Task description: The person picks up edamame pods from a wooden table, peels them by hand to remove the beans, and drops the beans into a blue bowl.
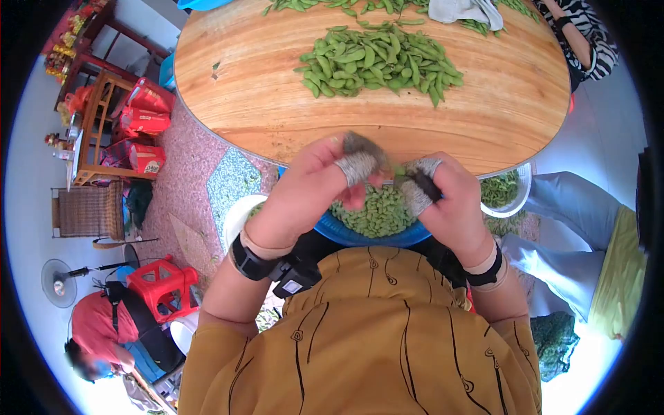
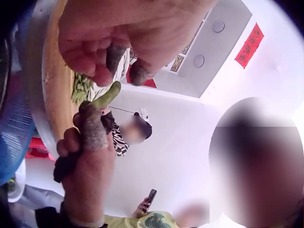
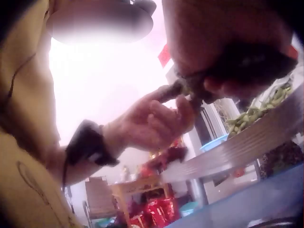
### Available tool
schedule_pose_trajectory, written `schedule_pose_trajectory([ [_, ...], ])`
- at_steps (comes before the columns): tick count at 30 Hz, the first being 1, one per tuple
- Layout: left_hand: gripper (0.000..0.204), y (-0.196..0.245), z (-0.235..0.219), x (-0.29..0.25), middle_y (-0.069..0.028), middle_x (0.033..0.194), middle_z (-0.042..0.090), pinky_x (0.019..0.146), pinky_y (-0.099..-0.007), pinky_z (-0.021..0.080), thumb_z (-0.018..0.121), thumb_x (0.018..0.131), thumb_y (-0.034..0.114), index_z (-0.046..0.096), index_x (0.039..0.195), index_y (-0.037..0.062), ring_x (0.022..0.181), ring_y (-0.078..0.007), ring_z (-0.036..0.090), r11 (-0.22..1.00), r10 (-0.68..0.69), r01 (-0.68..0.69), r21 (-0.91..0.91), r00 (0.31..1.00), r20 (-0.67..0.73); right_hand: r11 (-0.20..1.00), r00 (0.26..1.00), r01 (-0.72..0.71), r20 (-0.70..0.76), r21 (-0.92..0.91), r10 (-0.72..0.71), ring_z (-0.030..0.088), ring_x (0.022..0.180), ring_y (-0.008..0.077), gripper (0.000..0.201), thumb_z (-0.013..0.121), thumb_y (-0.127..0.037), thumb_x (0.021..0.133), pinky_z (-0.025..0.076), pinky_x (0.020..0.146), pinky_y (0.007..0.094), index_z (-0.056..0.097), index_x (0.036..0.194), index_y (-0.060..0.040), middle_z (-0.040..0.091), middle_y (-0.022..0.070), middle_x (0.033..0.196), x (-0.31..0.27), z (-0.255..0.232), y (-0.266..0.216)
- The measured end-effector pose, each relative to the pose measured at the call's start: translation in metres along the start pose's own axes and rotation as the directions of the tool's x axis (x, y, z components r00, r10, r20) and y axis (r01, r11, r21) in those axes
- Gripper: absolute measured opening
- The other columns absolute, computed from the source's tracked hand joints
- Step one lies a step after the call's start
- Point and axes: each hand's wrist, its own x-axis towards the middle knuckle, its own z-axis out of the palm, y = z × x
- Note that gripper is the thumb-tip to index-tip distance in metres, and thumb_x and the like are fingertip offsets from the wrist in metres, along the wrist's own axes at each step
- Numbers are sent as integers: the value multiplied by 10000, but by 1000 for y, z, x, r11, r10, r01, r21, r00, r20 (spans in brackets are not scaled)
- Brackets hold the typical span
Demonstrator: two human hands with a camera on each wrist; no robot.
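Note:
Above the blue basin (image 1: 408, 238) of shelled green beans (image 1: 377, 213), both hands are raised close together. My right hand (image 1: 453, 207), with grey wrappings on thumb and finger, pinches one green pod (image 2: 109, 96) whose free end points at the left hand. My left hand (image 1: 308, 183), also wrapped in grey at the fingertips, hovers beside it; in the left wrist view its thumb and finger stand apart with nothing between them. The right wrist view shows the left hand (image 3: 154, 118) beside the dark right hand, the contact between them unclear. A pile of pods (image 1: 380, 61) lies on the table.
The round wooden table (image 1: 242, 90) spans the front, with more pods and a pale cloth (image 1: 467, 11) at its far edge. White tubs stand either side of the basin, the right one (image 1: 523, 190) holding green pieces. Other people sit at the right; a red stool (image 1: 162, 280) is at left.

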Motion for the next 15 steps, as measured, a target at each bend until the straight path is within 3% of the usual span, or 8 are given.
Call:
schedule_pose_trajectory([
  [2, 198, -17, 0, 7, -9, 836, 639, 653, -214, 463, 581, 882, 91, 619, 1061, 12, 724, -67, 583, 959, 249, -266, -102, 956, -153, 948, 965, -250, -33, 197, 262, 610, 696, 275, 187, 677, -51, 737, 481, 614, 327, 635, 915, -15, 592, 132, 761, -4, 4, 1],
  [3, 198, -20, 5, 10, -9, 836, 639, 653, -214, 463, 581, 882, 91, 619, 1061, 12, 724, -67, 583, 960, 243, -260, -105, 959, -149, 946, 962, -258, -34, 196, 269, 610, 696, 275, 187, 677, -51, 737, 481, 614, 327, 635, 915, -15, 592, 132, 761, -4, 5, 1],
  [5, 218, -30, 16, 15, -19, 900, 659, 734, -222, 476, 548, 893, 45, 623, 1091, -5, 805, -81, 598, 928, 360, -337, 156, 921, -150, 879, 937, -346, 78, 328, 340, 598, 682, 286, 209, 655, -105, 774, 475, 615, 322, 619, 952, -3, 607, 150, 748, -3, 8, 0],
  [6, 218, -32, 19, 14, -19, 900, 659, 734, -222, 476, 548, 893, 45, 623, 1091, -5, 805, -81, 598, 940, 330, -313, 136, 934, -136, 867, 924, -380, 81, 321, 375, 598, 682, 286, 209, 655, -105, 774, 475, 615, 322, 619, 952, -3, 607, 150, 748, -2, 9, -1],
  [8, 237, -30, 24, 18, -36, 961, 668, 773, -222, 478, 516, 900, 12, 625, 1109, -14, 852, -92, 602, 907, 397, -348, 237, 893, -209, 904, 940, -339, 141, 262, 311, 605, 682, 270, 224, 625, -154, 806, 475, 617, 329, 597, 960, 7, 621, 160, 760, 1, 9, -2],
  [11, 200, -27, 28, 18, -40, 921, 668, 667, -196, 452, 509, 912, 59, 616, 1072, 4, 768, -67, 584, 936, 351, -314, 159, 860, -371, 843, 895, -441, 218, 307, 389, 619, 712, 242, 214, 588, -165, 831, 477, 625, 344, 572, 934, 22, 628, 173, 779, -1, 9, 4],
  [12, 200, -28, 24, 17, -40, 921, 668, 667, -196, 452, 509, 912, 59, 616, 1072, 4, 768, -67, 584, 939, 343, -308, 152, 868, -359, 773, 859, -507, 295, 382, 418, 513, 602, 50, 324, 576, -197, 908, 431, 512, 208, 539, 1181, -26, 585, 0, 778, -2, 5, 1],
  [15, 178, -31, 18, 11, -13, 846, 641, 602, -188, 411, 504, 921, 87, 607, 1050, 20, 687, -50, 536, 946, 304, -244, 214, 897, -321, 696, 822, -569, 342, 438, 456, 506, 550, 65, 344, 535, -181, 920, 444, 507, 219, 503, 1223, -20, 591, 5, 804, -4, -1, -4],
])
